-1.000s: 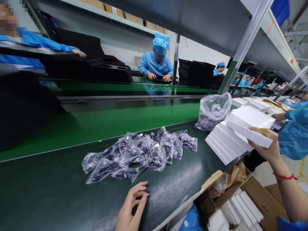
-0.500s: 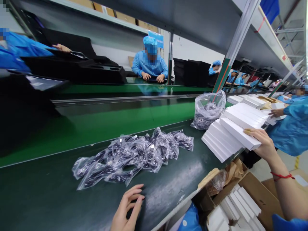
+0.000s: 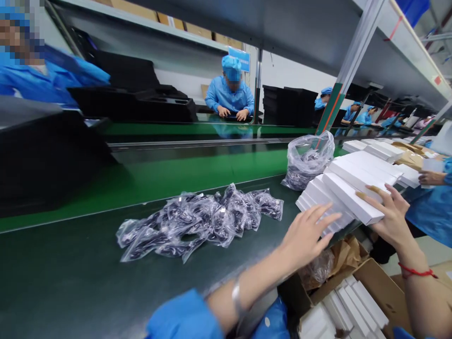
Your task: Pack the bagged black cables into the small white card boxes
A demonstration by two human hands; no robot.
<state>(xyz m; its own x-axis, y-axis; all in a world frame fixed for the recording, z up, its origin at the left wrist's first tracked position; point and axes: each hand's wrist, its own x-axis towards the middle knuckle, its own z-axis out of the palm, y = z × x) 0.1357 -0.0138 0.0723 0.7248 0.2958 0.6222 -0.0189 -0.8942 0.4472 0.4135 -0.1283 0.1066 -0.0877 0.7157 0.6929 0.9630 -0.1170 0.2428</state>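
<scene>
One white carton [image 3: 346,197] now lies between the fingers: the left hand [image 3: 306,234] has swung over, fingers open; the right hand [image 3: 392,217] touches it, grip unclear.

My smooth, thin silver bangle [image 3: 236,295] shines like metal. Near me, the long flat white boxes [image 3: 365,170] at right look like smooth, matt card. The crinkled clear bags [image 3: 219,217] at centre are glossy plastic, the dark-green tabletop [image 3: 88,278] smooth with soft sheen, the open brown carton [image 3: 383,287] at lower right matt cardboard.
</scene>
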